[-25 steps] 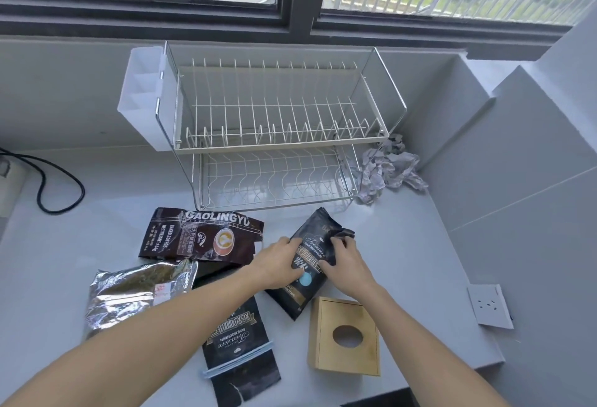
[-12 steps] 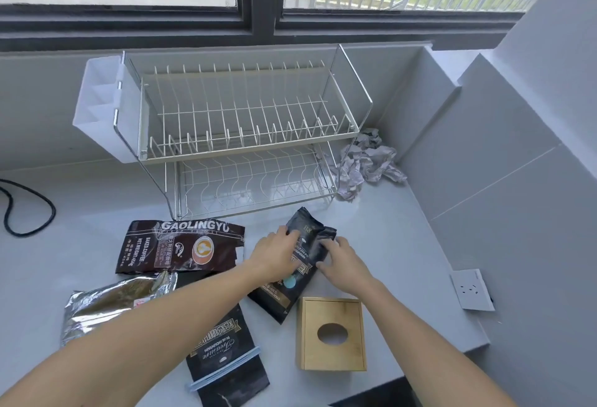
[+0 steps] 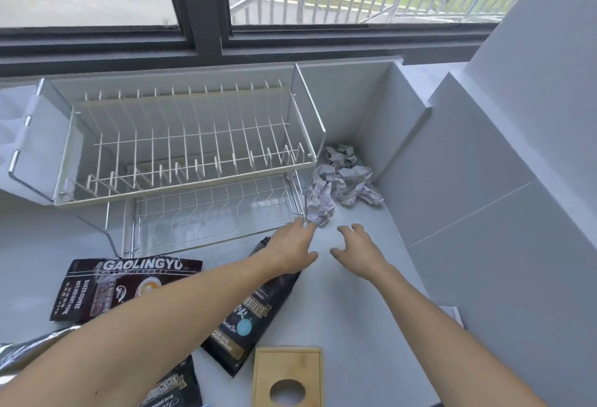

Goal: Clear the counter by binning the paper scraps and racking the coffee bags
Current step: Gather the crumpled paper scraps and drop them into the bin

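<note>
Hands reach across a pale grey worktop (image 3: 349, 316) toward a heap of crumpled paper scraps (image 3: 339, 180) lying in the far right corner, where the backsplash meets a grey side wall (image 3: 484, 180). The left hand (image 3: 292, 250) is open with fingers spread, its fingertips just short of the nearest scrap and beside the right foot of a two-tier white wire dish rack (image 3: 190, 148). The right hand (image 3: 357, 250) is also open and empty, palm down, hovering over bare worktop a little nearer than the scraps. Between the two hands and out to the right wall the surface is open, with room narrowing toward the corner. The rack stands at the far side under a dark-framed window (image 3: 200, 2), both tiers empty of bags. A black coffee bag (image 3: 258, 313) lies flat under the left wrist and forearm, angled toward the near edge. Left of it lies a brown coffee bag (image 3: 106, 290) printed GAOLINGYU, just in front of the rack. At the near left edge a silver foil bag (image 3: 19, 351) and another black bag (image 3: 174, 387) are partly cut off. A wooden box (image 3: 287, 371) with a round hole in its top sits at the near edge, just right of the black coffee bag.
</note>
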